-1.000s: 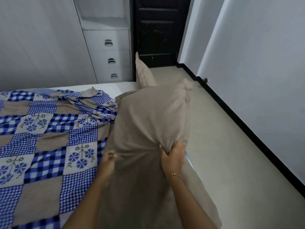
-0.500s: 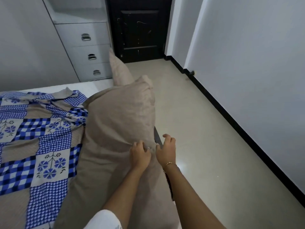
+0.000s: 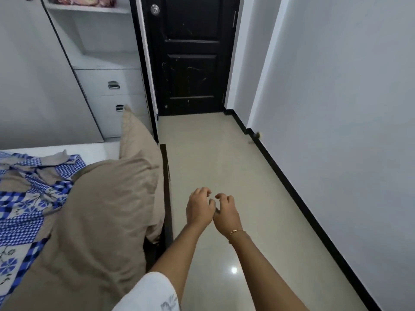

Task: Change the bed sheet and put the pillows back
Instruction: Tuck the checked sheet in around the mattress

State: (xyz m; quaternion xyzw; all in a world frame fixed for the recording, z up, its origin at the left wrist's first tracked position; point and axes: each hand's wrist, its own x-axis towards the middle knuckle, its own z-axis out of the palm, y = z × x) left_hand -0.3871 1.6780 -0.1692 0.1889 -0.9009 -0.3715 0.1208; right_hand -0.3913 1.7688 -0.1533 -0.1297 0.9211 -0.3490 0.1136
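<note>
Task status, judged from the present layout: the near pillow (image 3: 107, 212) lies on the bed at its right edge, so at least one pillow placement appears complete. A second pillow (image 3: 134, 135) stands upright on its edge at the far right corner of the bed, against the drawer unit (image 3: 112, 102); it probably needs to be laid flat. The blue-and-tan checked sheet (image 3: 24, 198) is bunched and wrinkled at its far end, where a strip of bare white mattress (image 3: 67, 150) shows beyond it. Spreading and tucking of that end therefore appears outstanding. Whether the checked sheet is the fresh one cannot be determined.

Hand state: the left hand (image 3: 198, 208) and the right hand (image 3: 225, 213) are held side by side in the air above the floor (image 3: 224, 158), to the right of the dark bed frame (image 3: 167, 187). The fingers of both hands are loosely curled and hold nothing. The right wrist carries a thin bracelet (image 3: 235, 231).

Position relative to the fingers: the near pillow lies to the left of the left-hand fingers (image 3: 205, 191), apart from them, with the bed frame between. The upright pillow lies further left and beyond the fingertips. The checked sheet is well apart, past the near pillow.
</note>
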